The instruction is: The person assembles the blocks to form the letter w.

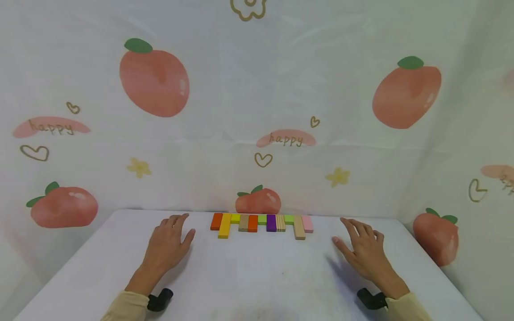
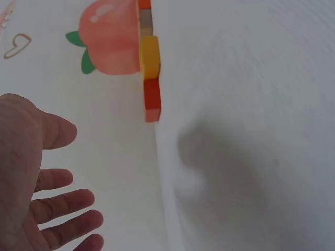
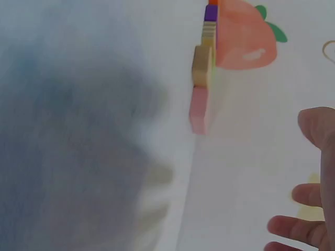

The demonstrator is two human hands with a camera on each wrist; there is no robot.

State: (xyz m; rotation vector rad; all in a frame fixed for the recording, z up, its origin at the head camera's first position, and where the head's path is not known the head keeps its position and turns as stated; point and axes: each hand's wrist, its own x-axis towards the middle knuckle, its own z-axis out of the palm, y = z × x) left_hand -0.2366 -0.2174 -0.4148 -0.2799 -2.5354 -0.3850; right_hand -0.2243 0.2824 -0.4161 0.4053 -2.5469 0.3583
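Observation:
A row of coloured wooden blocks lies side by side along the table's back edge. From the left come a red-orange block (image 1: 216, 221), a longer yellow block (image 1: 225, 225), a small yellow block (image 1: 235, 219) and others. Farther right are a purple block (image 1: 271, 223), a striped block (image 1: 280, 223), a long tan block (image 1: 299, 228) and a pink block (image 1: 307, 224). My left hand (image 1: 166, 245) hovers left of the row, fingers spread and relaxed, holding nothing. To the right of the row, my right hand (image 1: 364, 252) is likewise spread above the table, apart from the blocks.
The white table (image 1: 257, 276) meets a white backdrop printed with peaches (image 1: 154, 82), hearts and words. Black straps with mounts (image 1: 160, 300) sit on both wrists, next to beige sleeves (image 1: 126, 306). Shadows of the hands fall on the tabletop.

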